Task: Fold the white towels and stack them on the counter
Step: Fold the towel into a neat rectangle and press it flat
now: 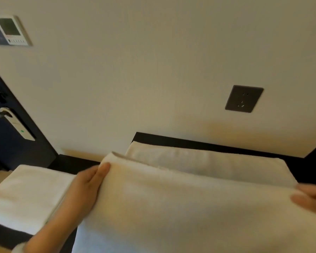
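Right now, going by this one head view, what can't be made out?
All in the head view:
- Right hand: cut off by the right edge and blurred; its grip on the held towel is unclear.
- Left hand: grips that towel's corner; the digits beneath are hidden by the cloth.
- Wall panel: screen text too small and blurred.
- Counter: mostly covered by towels.
- Folded towel: layer count unreadable, blurred.

The left hand and forearm, down and left of the wall socket, are bare up to a white sleeve cuff. The right hand, below and right of the socket, is bare and blurred, its wrist out of frame
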Demonstrator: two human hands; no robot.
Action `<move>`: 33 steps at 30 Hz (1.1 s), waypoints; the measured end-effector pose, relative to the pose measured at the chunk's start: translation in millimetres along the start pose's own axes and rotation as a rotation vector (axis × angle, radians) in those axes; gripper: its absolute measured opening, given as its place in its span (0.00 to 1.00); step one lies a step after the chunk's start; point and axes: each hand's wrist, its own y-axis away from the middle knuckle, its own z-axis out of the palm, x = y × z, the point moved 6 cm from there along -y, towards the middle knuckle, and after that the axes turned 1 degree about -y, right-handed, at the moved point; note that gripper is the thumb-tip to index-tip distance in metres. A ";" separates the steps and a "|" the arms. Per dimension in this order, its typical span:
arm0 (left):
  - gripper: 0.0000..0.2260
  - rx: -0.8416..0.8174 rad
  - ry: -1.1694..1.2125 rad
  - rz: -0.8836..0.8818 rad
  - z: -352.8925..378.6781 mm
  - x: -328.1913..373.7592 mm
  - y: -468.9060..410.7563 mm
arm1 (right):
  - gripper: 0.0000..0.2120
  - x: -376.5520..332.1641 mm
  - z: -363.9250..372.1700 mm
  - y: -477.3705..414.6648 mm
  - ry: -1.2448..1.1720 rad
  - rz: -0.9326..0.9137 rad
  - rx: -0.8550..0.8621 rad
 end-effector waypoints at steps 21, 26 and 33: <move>0.12 -0.007 -0.349 -0.054 82.8 -40.2 -169.0 | 0.31 -51.6 63.7 -163.5 0.251 -0.170 -0.182; 0.11 0.028 -0.366 -0.034 80.1 -27.8 -203.9 | 0.10 -74.1 52.7 -212.4 0.249 -0.218 -0.178; 0.13 0.039 -0.406 -0.066 115.2 -73.7 -214.6 | 0.16 -35.4 95.1 -236.2 0.425 -0.167 -0.009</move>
